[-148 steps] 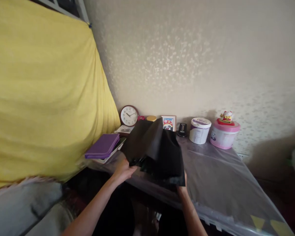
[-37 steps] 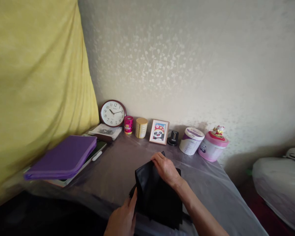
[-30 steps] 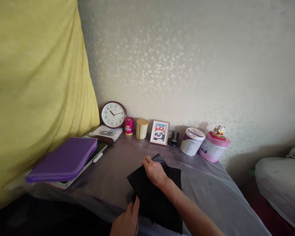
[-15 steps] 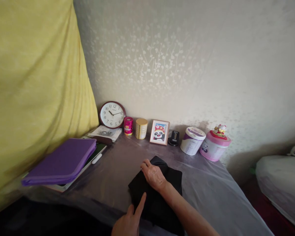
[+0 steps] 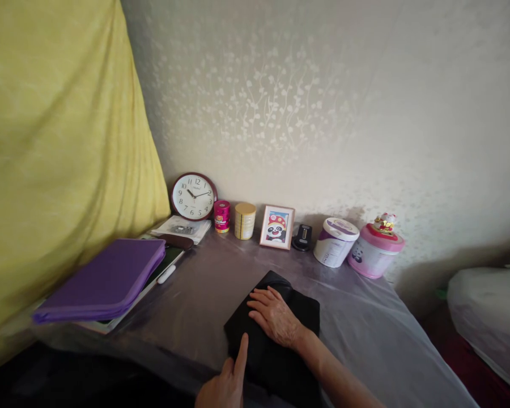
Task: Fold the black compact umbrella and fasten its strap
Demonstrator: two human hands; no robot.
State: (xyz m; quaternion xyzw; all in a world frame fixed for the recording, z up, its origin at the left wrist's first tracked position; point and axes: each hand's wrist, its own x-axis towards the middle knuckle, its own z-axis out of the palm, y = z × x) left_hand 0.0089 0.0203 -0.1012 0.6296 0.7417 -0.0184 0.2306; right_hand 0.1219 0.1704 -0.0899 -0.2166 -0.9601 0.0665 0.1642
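A folded piece of black cloth (image 5: 280, 374) lies on the table's near edge, its outline angular with a point at the far end. Flat on its upper middle rests my right hand (image 5: 274, 317), fingers stretched out toward the left. My left hand (image 5: 223, 385) is at the cloth's left side, partly cut off by the lower frame edge. Its index finger points forward over the cloth; the other fingers are mostly hidden. Neither hand shows anything in its grasp. I cannot tell what kind of article the cloth is.
A purple zip folder (image 5: 106, 277) lies left, with a white pen (image 5: 166, 275) beside it. Along the wall stand a clock (image 5: 194, 196), a pink can (image 5: 221, 216), a yellow tin (image 5: 245, 221), a picture frame (image 5: 277, 228), a white tub (image 5: 336, 243) and a pink tub (image 5: 374, 252).
My right hand has drawn slightly back and right, its curled fingers now spread flat on the cloth. My left hand has barely moved. The view has shifted a little.
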